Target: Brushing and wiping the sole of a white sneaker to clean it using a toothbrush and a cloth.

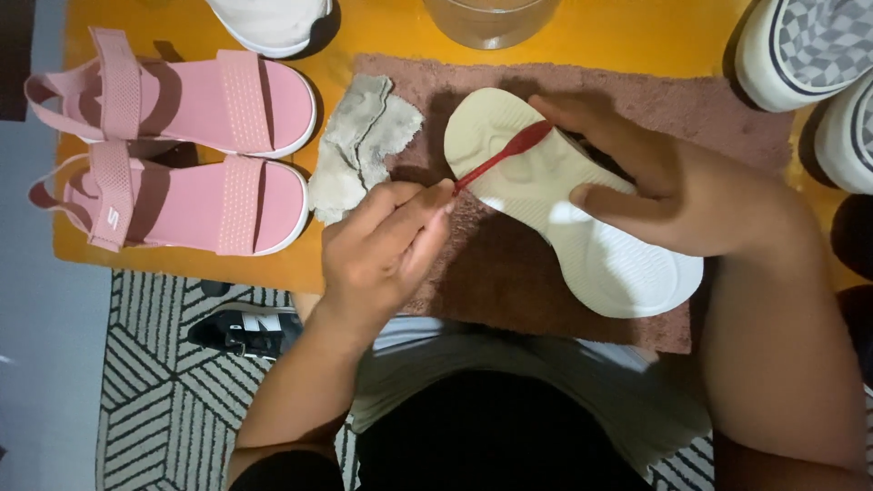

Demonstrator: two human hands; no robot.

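A shoe with a cream sole point(591, 245) lies sole-up on a dusty-pink towel point(509, 273). My right hand point(664, 182) grips the shoe across its middle from the far side. My left hand point(386, 245) pinches the handle of a red toothbrush point(505, 155), whose head rests on the toe end of the sole.
A crumpled grey rag point(359, 145) lies left of the shoe. A pair of pink sandals point(182, 145) sits at the left of the yellow table point(637, 32). A clear bowl point(491, 18), a white shoe point(273, 23) and checkered shoes point(809, 55) line the far edge. A black shoe point(245, 332) lies on the patterned rug.
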